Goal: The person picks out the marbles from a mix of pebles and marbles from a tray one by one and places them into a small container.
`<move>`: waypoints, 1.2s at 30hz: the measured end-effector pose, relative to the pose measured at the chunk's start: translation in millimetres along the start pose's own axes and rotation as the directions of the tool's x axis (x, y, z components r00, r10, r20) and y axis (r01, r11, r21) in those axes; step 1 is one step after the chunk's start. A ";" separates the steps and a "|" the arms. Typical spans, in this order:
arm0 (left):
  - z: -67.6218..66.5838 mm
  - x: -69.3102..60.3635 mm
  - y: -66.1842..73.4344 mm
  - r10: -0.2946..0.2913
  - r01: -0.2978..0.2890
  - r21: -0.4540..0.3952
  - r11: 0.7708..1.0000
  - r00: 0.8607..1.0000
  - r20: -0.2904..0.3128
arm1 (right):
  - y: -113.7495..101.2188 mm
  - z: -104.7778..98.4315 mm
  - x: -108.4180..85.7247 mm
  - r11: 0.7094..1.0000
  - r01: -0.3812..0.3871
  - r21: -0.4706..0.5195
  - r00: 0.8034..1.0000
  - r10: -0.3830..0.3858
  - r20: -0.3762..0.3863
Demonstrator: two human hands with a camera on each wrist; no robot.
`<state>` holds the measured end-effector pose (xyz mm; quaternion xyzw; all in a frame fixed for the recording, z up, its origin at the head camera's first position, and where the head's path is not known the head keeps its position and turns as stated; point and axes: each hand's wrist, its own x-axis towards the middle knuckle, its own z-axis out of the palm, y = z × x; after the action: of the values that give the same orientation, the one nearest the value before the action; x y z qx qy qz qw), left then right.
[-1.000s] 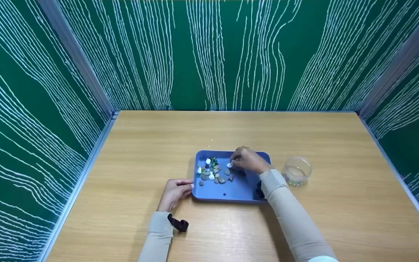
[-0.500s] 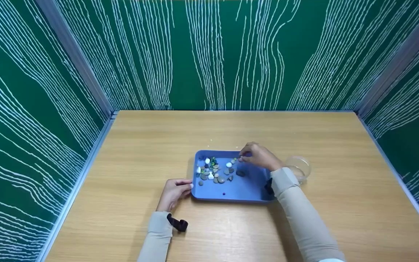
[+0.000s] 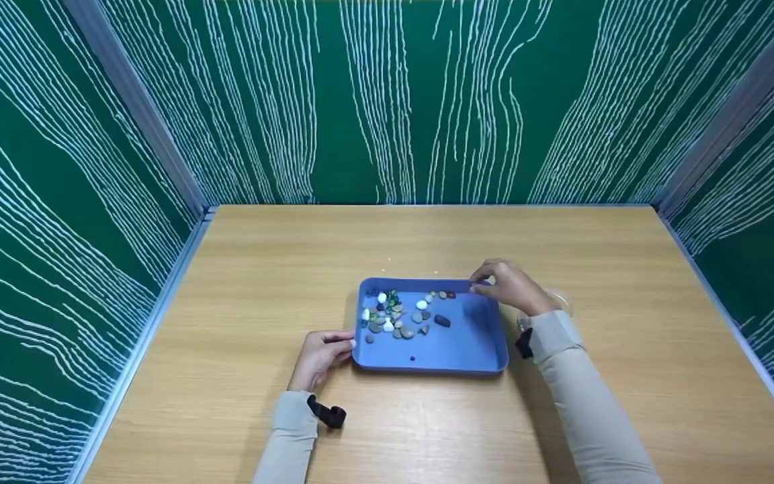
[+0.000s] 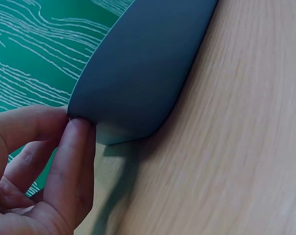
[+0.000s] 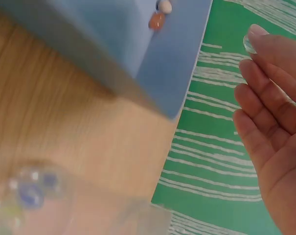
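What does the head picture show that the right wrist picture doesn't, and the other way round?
Only the head view shows the left hand pinching the edge of the tray, the pebble cluster on the tray's left side, and a lone dark bead.

Only the right wrist view clearly shows what looks like a glassy bead at the fingertips of the right hand, and blurred blue marbles at the cup.

Both share the tray, right hand, reddish stone, cup, table and green wall.

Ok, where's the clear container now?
In the head view, the clear container stands on the table right of the blue tray, partly hidden behind the right hand and sleeve.
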<state>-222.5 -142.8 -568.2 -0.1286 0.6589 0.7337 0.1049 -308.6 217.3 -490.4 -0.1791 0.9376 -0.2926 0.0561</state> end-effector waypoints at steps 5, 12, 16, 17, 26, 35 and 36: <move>0.1 -0.4 0.8 -0.004 0.004 0.007 1.000 1.000 0.003 | 11.8 -9.8 -9.7 0.999 0.044 -0.011 0.998 -0.045 -0.046; 0.1 -3.0 1.6 0.001 -0.001 0.026 1.000 1.000 0.010 | 29.8 -20.5 -27.3 0.998 0.054 -0.007 0.996 -0.055 -0.069; -0.1 -2.5 1.5 0.002 -0.002 0.032 0.999 1.000 0.009 | 40.5 -24.9 -35.4 0.998 0.062 -0.005 0.994 -0.062 -0.088; -0.1 -2.2 1.6 0.002 -0.002 0.033 0.999 1.000 0.008 | 42.7 -26.1 -37.2 0.998 0.060 -0.002 0.994 -0.060 -0.093; -0.4 -4.6 6.1 -0.013 0.013 0.027 1.000 1.000 0.026 | 55.0 -35.9 -52.8 1.000 -0.016 0.023 0.997 0.018 -0.074; -0.5 -7.9 11.1 -0.008 0.006 0.037 0.999 0.999 0.044 | 64.8 -41.3 -63.5 0.998 -0.051 0.028 0.996 0.053 -0.075; -0.9 -7.0 9.6 -0.003 0.002 0.033 0.999 0.999 0.042 | 65.4 -41.5 -64.1 0.998 -0.053 0.028 0.996 0.055 -0.074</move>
<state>-219.0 -144.6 -557.0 -0.1122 0.6685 0.7250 0.1218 -277.5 312.9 -493.5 -0.1420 0.9397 -0.3095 0.0313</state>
